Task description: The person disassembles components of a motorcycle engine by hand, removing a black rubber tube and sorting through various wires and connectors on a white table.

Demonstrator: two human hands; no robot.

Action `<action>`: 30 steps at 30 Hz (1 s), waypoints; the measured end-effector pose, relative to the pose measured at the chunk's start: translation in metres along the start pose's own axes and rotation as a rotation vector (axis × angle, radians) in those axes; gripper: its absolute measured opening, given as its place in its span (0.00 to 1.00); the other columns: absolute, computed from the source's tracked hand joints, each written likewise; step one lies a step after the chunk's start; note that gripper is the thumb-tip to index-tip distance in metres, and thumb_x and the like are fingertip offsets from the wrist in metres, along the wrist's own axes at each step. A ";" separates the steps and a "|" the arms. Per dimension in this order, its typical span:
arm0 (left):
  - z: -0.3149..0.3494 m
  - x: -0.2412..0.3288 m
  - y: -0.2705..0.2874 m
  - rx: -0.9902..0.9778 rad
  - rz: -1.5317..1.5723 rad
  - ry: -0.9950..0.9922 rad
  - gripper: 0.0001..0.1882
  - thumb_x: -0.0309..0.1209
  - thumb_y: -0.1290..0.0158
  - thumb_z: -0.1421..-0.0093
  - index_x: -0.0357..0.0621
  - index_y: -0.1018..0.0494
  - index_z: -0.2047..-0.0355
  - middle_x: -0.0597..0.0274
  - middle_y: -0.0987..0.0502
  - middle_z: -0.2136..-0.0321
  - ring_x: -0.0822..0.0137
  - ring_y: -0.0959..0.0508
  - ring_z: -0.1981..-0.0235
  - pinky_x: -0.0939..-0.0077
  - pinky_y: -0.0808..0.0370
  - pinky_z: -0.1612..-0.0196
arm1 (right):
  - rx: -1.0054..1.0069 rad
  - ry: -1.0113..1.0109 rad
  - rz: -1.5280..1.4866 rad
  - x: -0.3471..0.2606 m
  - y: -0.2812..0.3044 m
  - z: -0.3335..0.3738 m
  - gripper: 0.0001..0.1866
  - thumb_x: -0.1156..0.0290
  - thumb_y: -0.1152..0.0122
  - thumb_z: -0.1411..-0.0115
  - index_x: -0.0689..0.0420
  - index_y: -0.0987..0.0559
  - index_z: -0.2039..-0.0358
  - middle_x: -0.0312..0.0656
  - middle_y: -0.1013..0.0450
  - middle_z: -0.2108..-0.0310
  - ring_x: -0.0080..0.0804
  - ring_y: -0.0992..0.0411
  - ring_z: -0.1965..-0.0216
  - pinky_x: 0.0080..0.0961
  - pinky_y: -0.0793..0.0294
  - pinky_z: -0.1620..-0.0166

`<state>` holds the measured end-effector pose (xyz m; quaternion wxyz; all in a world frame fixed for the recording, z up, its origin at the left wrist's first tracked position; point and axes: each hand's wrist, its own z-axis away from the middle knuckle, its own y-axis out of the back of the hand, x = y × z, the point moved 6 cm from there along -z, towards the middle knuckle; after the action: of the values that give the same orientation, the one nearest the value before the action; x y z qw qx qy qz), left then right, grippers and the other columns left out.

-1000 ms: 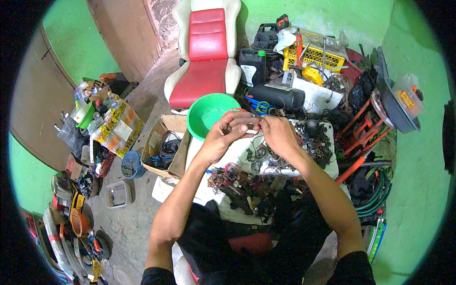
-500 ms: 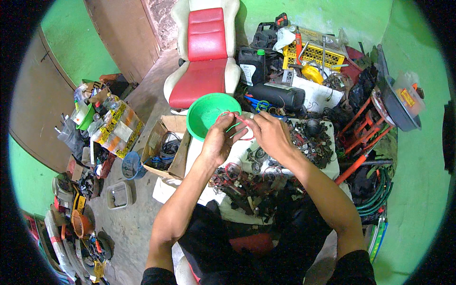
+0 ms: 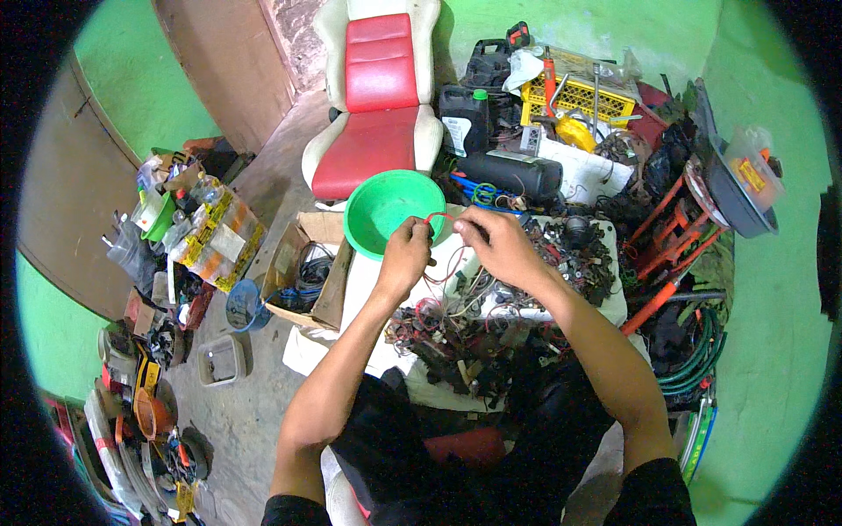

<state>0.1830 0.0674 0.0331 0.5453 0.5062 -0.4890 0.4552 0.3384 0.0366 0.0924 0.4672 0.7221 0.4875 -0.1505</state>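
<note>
While both bare forearms reach forward from the bottom of the view, we see a thin red wire arcing between the two hands, above the far edge of a white work surface. The left hand pinches the wire between thumb and fingertips, just beside a green basin at the surface's far left corner. The right hand has its fingers curled together, the wire reaching their tips; we cannot tell whether they grip it. Below the hands, along the near edge, we find a heap of dark parts and wires; a second heap of small metal parts fills the far right corner. Beside the left edge stands an open cardboard box holding dark cables.
</note>
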 end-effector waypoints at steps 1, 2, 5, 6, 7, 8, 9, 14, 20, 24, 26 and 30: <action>0.001 0.003 0.002 0.029 0.002 0.026 0.17 0.36 0.62 0.37 0.32 0.31 0.68 0.61 0.32 0.80 0.72 0.31 0.80 0.76 0.34 0.78 | 0.001 -0.063 0.002 0.002 0.003 0.000 0.10 0.69 0.45 0.39 0.64 0.24 0.67 0.51 0.27 0.75 0.42 0.27 0.74 0.32 0.31 0.69; -0.004 -0.001 0.009 0.079 0.001 0.021 0.17 0.36 0.62 0.37 0.33 0.30 0.68 0.61 0.32 0.80 0.72 0.32 0.81 0.75 0.34 0.78 | 0.001 -0.125 0.005 0.005 0.004 0.000 0.10 0.68 0.45 0.39 0.64 0.24 0.67 0.51 0.27 0.76 0.40 0.27 0.75 0.31 0.31 0.69; -0.022 -0.011 0.037 0.226 0.020 -0.037 0.17 0.37 0.61 0.37 0.35 0.30 0.69 0.64 0.32 0.81 0.74 0.35 0.82 0.75 0.38 0.80 | 0.053 -0.165 0.079 0.020 0.014 0.000 0.11 0.64 0.45 0.39 0.58 0.22 0.66 0.54 0.26 0.76 0.57 0.27 0.73 0.45 0.29 0.68; -0.030 -0.013 0.052 0.282 0.015 -0.058 0.16 0.37 0.62 0.38 0.36 0.30 0.70 0.66 0.33 0.82 0.74 0.36 0.83 0.76 0.39 0.81 | 0.055 -0.177 0.111 0.025 0.016 0.000 0.12 0.63 0.45 0.39 0.58 0.22 0.65 0.54 0.26 0.76 0.57 0.27 0.72 0.44 0.29 0.68; -0.035 -0.016 0.063 0.292 0.080 -0.013 0.16 0.38 0.62 0.38 0.39 0.31 0.71 0.68 0.35 0.83 0.76 0.37 0.84 0.76 0.41 0.82 | -0.008 -0.243 0.164 0.032 0.017 0.002 0.12 0.62 0.44 0.40 0.58 0.22 0.64 0.55 0.26 0.75 0.55 0.26 0.71 0.43 0.29 0.67; -0.038 -0.021 0.073 0.303 0.144 0.030 0.15 0.39 0.62 0.38 0.41 0.32 0.72 0.70 0.36 0.83 0.77 0.39 0.85 0.77 0.42 0.83 | -0.086 -0.251 0.177 0.035 0.017 0.005 0.12 0.63 0.44 0.41 0.58 0.22 0.64 0.55 0.26 0.75 0.54 0.26 0.70 0.43 0.29 0.66; -0.037 -0.017 0.074 0.226 0.180 0.061 0.14 0.39 0.62 0.38 0.44 0.33 0.73 0.72 0.39 0.84 0.78 0.41 0.85 0.77 0.45 0.83 | -0.161 -0.265 0.192 0.042 0.019 0.011 0.12 0.63 0.44 0.41 0.59 0.22 0.64 0.56 0.26 0.74 0.53 0.26 0.69 0.42 0.29 0.65; -0.024 -0.020 0.061 -0.093 0.213 0.116 0.11 0.39 0.60 0.39 0.50 0.36 0.75 0.77 0.45 0.84 0.79 0.45 0.84 0.78 0.47 0.81 | -0.293 -0.145 0.067 0.044 -0.010 0.026 0.13 0.65 0.44 0.41 0.61 0.22 0.62 0.54 0.24 0.69 0.50 0.25 0.65 0.39 0.28 0.59; 0.010 -0.011 0.014 -0.647 0.269 0.215 0.12 0.39 0.55 0.35 0.44 0.31 0.64 0.70 0.37 0.75 0.75 0.36 0.74 0.77 0.35 0.66 | -0.170 -0.159 -0.030 0.037 -0.022 0.013 0.14 0.68 0.45 0.39 0.61 0.27 0.55 0.48 0.24 0.63 0.37 0.24 0.64 0.34 0.27 0.58; 0.012 -0.011 0.016 -0.683 0.336 0.195 0.15 0.38 0.48 0.38 0.38 0.29 0.60 0.65 0.30 0.71 0.69 0.27 0.66 0.59 0.27 0.49 | -0.289 -0.283 -0.190 0.030 -0.031 0.006 0.12 0.72 0.47 0.39 0.60 0.24 0.55 0.44 0.23 0.71 0.29 0.25 0.74 0.29 0.27 0.68; 0.007 -0.015 0.022 -0.649 0.300 0.211 0.15 0.37 0.47 0.40 0.37 0.28 0.61 0.62 0.27 0.70 0.68 0.25 0.64 0.54 0.28 0.46 | -0.263 -0.287 -0.237 0.029 -0.031 0.006 0.11 0.71 0.46 0.39 0.60 0.23 0.57 0.43 0.23 0.73 0.29 0.25 0.76 0.29 0.27 0.69; 0.002 -0.021 0.026 -0.578 0.221 0.239 0.14 0.36 0.48 0.38 0.36 0.27 0.61 0.62 0.25 0.69 0.68 0.24 0.66 0.63 0.25 0.53 | -0.189 -0.269 -0.171 0.045 -0.031 0.008 0.10 0.71 0.45 0.39 0.61 0.22 0.60 0.44 0.22 0.72 0.29 0.25 0.77 0.29 0.27 0.70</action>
<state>0.1551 0.0673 0.0150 0.6670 0.2175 -0.5827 0.4102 0.3357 0.0580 0.0411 0.5796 0.6041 0.4922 -0.2386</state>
